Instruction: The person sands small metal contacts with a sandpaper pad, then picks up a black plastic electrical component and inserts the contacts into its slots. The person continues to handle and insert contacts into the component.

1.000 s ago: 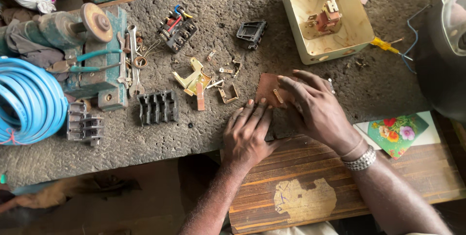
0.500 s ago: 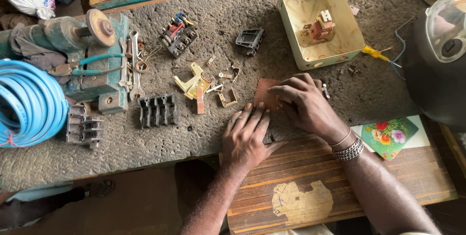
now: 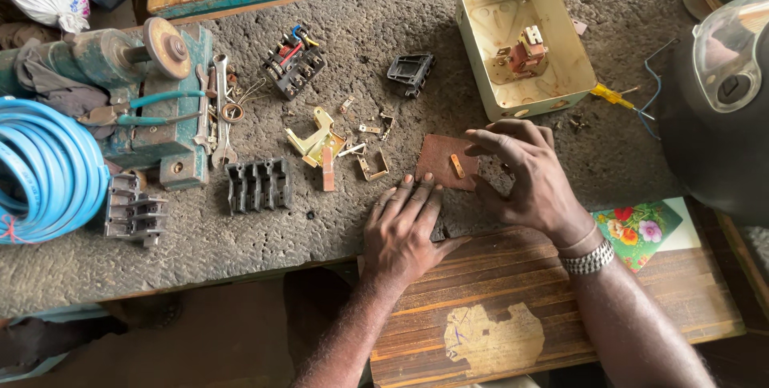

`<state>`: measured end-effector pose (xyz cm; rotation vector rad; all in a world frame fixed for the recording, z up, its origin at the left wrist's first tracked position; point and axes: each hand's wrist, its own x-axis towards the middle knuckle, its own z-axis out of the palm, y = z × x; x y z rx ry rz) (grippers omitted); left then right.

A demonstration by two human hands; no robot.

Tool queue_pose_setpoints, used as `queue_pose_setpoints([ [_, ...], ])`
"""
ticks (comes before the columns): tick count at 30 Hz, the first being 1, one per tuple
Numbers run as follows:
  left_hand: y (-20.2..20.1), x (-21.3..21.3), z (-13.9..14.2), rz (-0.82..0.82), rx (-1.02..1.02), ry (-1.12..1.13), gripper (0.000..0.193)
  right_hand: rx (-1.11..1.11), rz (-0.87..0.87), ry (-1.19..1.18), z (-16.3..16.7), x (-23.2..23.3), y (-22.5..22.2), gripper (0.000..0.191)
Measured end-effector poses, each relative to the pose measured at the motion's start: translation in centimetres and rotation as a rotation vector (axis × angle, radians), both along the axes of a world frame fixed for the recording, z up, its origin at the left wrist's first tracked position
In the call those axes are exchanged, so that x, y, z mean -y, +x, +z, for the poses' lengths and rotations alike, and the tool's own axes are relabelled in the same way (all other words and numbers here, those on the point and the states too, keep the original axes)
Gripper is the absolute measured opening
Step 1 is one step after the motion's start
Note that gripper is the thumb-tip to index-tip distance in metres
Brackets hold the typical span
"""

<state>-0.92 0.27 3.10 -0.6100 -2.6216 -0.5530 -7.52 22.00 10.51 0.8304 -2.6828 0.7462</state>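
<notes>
A small reddish-brown flat plate (image 3: 439,160) lies on the rough grey benchtop (image 3: 240,236), with a little copper strip (image 3: 457,166) resting on it. My left hand (image 3: 403,230) lies flat, palm down, its fingertips touching the plate's near edge. My right hand (image 3: 525,176) hovers arched over the plate's right side, fingers spread and curled, fingertips at the plate's edge and beside the strip. A metal watch band sits on the right wrist. Neither hand clearly holds anything.
Loose parts lie left of the plate: yellow metal brackets (image 3: 316,141), black terminal blocks (image 3: 258,184), a wired switch block (image 3: 293,62), a black plastic piece (image 3: 410,72). A cream metal box (image 3: 522,40) sits behind; a screwdriver (image 3: 613,96), blue hose coil (image 3: 44,168), green grinder (image 3: 136,92), wooden board (image 3: 521,308) surround.
My right hand has lifted off the plate and opened its fingers, uncovering the plate and copper strip. The left hand stays flat at the near edge. The camera view shifted slightly.
</notes>
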Motion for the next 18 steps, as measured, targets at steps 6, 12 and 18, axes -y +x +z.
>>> queue_pose_setpoints([
  [6, -0.7, 0.2, -0.5, -0.014, 0.019, -0.013, 0.081, 0.090, 0.067, 0.332, -0.2, 2.1, 2.3, 0.127],
  [12, -0.5, 0.3, -1.9, -0.021, 0.003, 0.020, 0.056, 0.050, 0.091, 0.354, -2.9, 3.4, 1.3, 0.119],
  [18, -0.2, 0.8, -3.1, 0.060, -0.125, -0.134, 0.046, -0.062, 0.155, 0.366, -2.5, 1.6, 2.9, 0.118],
])
